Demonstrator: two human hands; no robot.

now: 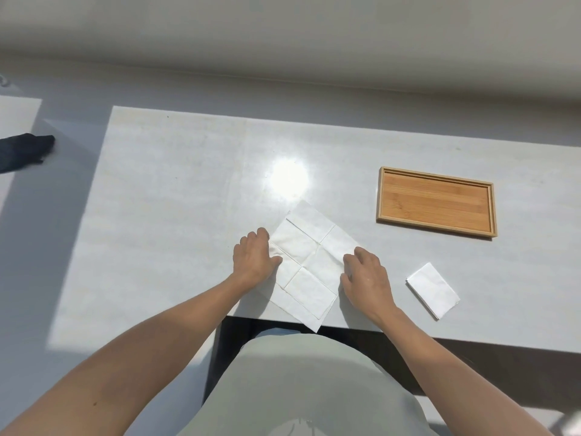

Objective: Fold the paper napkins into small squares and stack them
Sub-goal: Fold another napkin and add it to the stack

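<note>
On the glossy pale table [176, 184], both hands, left [256, 258] and right [366, 278], pinched opposite edges of a creased white unfolded napkin [306, 262], with a folded napkin stack [432, 289] and a rectangular bamboo tray [437, 201] to its right.

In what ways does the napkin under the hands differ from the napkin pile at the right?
The open napkin lies unfolded, showing crease lines, while the folded pile is a compact stack. The open napkin covers far more table than the folded pile. The left hand and right hand touch the open napkin; the folded pile lies untouched. One corner of the open napkin overhangs the table edge; the folded pile does not. Both are white paper.
</note>
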